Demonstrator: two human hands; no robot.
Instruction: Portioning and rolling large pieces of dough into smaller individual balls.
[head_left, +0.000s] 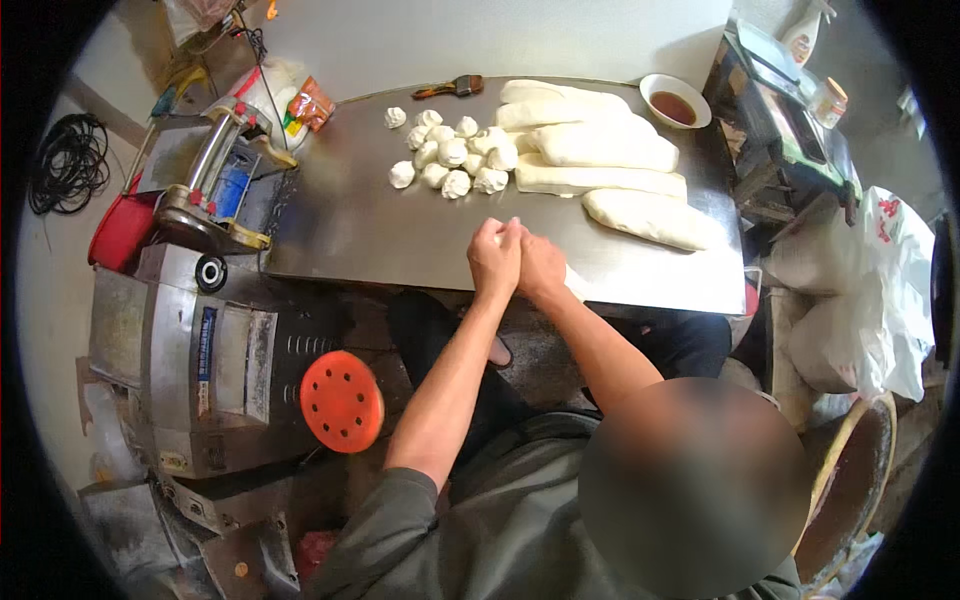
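Over the front part of a steel-topped table (360, 247), my left hand (495, 259) and my right hand (543, 264) press together. A little pale dough (499, 238) shows between the curled fingers of the left; what the right holds is hidden. Another pale dough piece (576, 283) lies by my right wrist, partly covered. Beyond my hands sits a cluster of small pleated dough balls (452, 152), some touching. To their right lie several long dough rolls (600, 180), side by side, with a separate dough roll (649, 219) nearest my right hand.
A flat brush (450, 87) and a bowl of brown liquid (675, 105) stand along the far edge. At left are a roller machine (214, 172), an orange stool (342, 401) and packed bags (311, 103). White plastic bags (889, 300) and a scale (795, 127) are at right.
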